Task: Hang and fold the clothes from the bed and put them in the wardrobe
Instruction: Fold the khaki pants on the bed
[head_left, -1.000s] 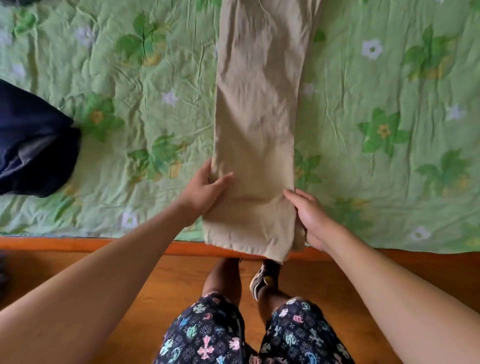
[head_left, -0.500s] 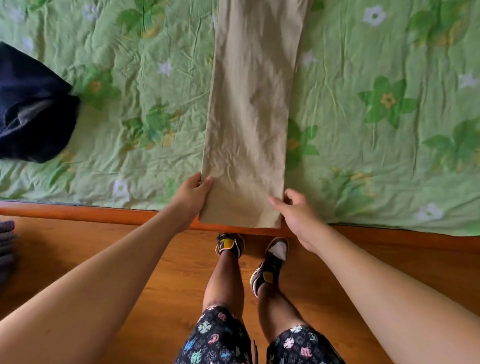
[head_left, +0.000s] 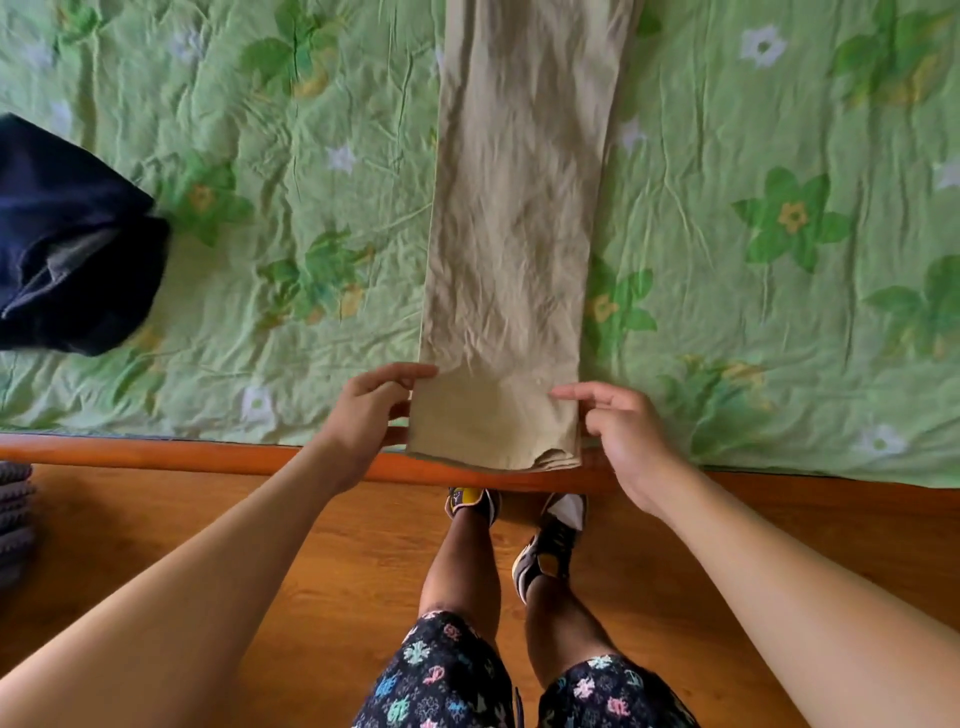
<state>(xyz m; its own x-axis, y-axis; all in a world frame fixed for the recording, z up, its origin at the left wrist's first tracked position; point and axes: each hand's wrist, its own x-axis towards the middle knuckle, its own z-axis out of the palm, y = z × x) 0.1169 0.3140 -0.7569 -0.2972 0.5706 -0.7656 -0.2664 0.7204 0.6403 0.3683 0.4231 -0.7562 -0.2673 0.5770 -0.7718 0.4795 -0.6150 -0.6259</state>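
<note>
A: Khaki cotton trousers (head_left: 514, 234) are lying along the green floral bedsheet (head_left: 779, 312) — hem no longer overhanging.
B: The left hand (head_left: 371, 410) and right hand (head_left: 626, 434) are now pinching its corners; folding is likely starting.

Trousers (head_left: 511, 234) on bed (head_left: 779, 130) — another garment (head_left: 67, 234) left, possibly jeans.
</note>
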